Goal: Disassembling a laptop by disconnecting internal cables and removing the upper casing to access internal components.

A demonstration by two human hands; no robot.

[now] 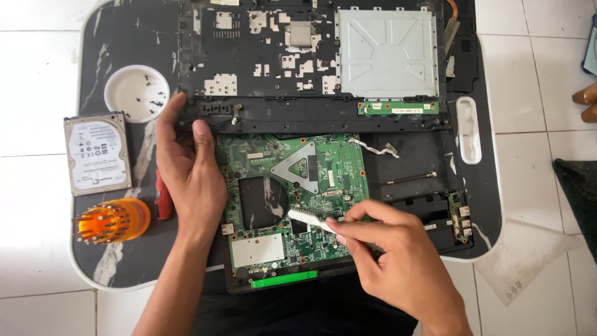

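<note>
A green laptop motherboard (pixel 292 186) lies in an opened black laptop chassis (pixel 311 68) on a dark marbled lap table (pixel 124 37). My right hand (pixel 392 255) pinches a small white brush (pixel 308 219), whose bristled head rests on the board near its middle. My left hand (pixel 189 168) lies flat at the board's left edge, thumb and fingers pressed on the chassis frame, holding nothing.
A white round dish (pixel 137 92) with several small screws sits at upper left. Below it lie a silver hard drive (pixel 97 154), an orange screwdriver-bit holder (pixel 115 221) and a red-handled tool (pixel 163 198). White floor tiles surround the table; a paper scrap (pixel 522 261) lies right.
</note>
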